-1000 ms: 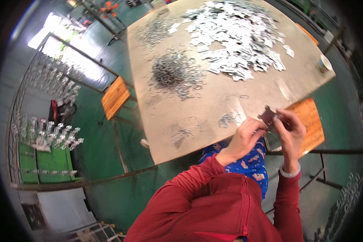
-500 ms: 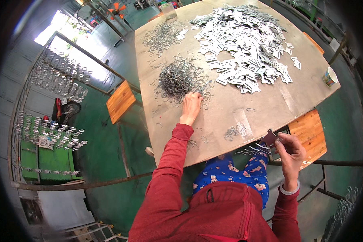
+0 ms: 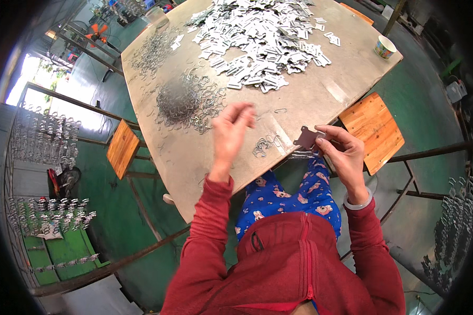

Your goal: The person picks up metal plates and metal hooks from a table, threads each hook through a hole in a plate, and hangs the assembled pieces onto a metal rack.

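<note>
My right hand (image 3: 346, 155) pinches a flat dark metal plate (image 3: 305, 137) with small lobed corners, just past the table's near edge. My left hand (image 3: 230, 134) is raised over the table with its fingers drawn together. Motion smears its fingertips, and whatever is between them is too small to make out. Left of that hand lies a heap of bent metal wire hooks (image 3: 180, 101), with loose ones around it. A few more wire hooks (image 3: 261, 147) lie by the near edge, between my hands. Farther off spreads a big pile of pale metal plates (image 3: 263, 44).
The tan table (image 3: 157, 163) ends close to my lap. A patterned paper cup (image 3: 385, 47) stands at its right corner. Wooden stools stand right (image 3: 374, 134) and left (image 3: 122, 148). Racks hung with metal parts are at the left (image 3: 47, 136) and lower right (image 3: 454, 231).
My left hand has come away from the heap of hooks, back toward the plate. My right hand still holds the plate. The whole view has shifted, moving the table up and left.
</note>
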`<control>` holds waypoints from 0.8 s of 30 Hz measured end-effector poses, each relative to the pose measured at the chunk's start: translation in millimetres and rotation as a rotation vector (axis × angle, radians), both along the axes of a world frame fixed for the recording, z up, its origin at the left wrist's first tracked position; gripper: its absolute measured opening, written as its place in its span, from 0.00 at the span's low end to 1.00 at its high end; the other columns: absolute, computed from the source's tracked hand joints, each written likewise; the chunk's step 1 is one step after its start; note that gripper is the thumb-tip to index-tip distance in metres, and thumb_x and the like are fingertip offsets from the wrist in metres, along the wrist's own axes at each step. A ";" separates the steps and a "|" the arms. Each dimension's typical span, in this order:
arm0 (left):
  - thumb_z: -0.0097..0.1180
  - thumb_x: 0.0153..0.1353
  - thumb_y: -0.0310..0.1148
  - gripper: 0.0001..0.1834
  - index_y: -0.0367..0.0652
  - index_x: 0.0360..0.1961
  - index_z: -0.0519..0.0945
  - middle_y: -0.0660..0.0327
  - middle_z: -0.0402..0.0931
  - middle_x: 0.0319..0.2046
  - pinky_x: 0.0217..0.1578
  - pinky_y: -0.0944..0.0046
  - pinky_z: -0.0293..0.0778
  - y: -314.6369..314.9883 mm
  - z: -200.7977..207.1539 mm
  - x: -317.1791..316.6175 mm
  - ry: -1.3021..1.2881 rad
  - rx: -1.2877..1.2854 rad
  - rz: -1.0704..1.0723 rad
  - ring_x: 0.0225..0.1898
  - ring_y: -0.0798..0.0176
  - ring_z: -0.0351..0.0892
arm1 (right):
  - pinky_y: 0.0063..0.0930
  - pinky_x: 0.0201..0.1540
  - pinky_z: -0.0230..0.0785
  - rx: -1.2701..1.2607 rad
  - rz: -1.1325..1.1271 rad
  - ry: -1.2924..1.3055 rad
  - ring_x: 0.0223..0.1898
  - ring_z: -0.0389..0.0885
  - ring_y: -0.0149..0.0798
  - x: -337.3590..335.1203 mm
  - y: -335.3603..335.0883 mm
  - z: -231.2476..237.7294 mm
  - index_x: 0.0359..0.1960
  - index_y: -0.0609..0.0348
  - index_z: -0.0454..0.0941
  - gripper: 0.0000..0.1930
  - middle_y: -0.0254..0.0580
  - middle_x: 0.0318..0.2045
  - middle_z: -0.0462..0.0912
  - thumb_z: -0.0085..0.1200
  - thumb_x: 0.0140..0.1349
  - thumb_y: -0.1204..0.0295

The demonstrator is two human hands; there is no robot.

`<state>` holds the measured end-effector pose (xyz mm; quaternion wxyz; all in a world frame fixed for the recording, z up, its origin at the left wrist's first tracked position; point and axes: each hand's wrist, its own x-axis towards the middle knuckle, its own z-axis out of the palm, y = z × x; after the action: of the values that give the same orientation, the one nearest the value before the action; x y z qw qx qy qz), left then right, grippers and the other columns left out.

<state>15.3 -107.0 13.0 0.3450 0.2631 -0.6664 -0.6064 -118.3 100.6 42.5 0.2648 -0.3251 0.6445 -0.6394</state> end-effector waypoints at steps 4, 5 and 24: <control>0.57 0.58 0.26 0.07 0.35 0.37 0.78 0.63 0.78 0.27 0.29 0.76 0.71 67.2 26.5 -5.0 0.133 0.265 -0.214 0.28 0.75 0.75 | 0.15 0.33 0.70 -0.055 -0.006 -0.043 0.31 0.78 0.23 3.9 8.0 -7.5 0.43 0.65 0.77 0.11 0.35 0.30 0.81 0.54 0.57 0.80; 0.58 0.57 0.26 0.07 0.35 0.37 0.78 0.63 0.78 0.27 0.30 0.76 0.71 74.0 27.5 -5.6 0.125 0.290 -0.257 0.28 0.75 0.75 | 0.16 0.34 0.71 -0.057 -0.012 -0.044 0.32 0.78 0.23 5.0 9.5 -9.1 0.43 0.65 0.77 0.11 0.35 0.31 0.81 0.54 0.57 0.80; 0.63 0.43 0.19 0.12 0.43 0.31 0.80 0.56 0.72 0.35 0.42 0.58 0.68 135.7 76.6 -45.5 0.151 -0.756 -0.173 0.40 0.55 0.72 | 0.28 0.35 0.70 -0.390 -0.210 0.550 0.32 0.77 0.39 0.9 48.3 18.6 0.37 0.59 0.78 0.11 0.39 0.29 0.79 0.60 0.50 0.80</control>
<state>-30.1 28.7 89.6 0.4131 0.0151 -0.8352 -0.3628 -117.4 148.9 61.1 -0.0530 -0.4618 0.5872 -0.6627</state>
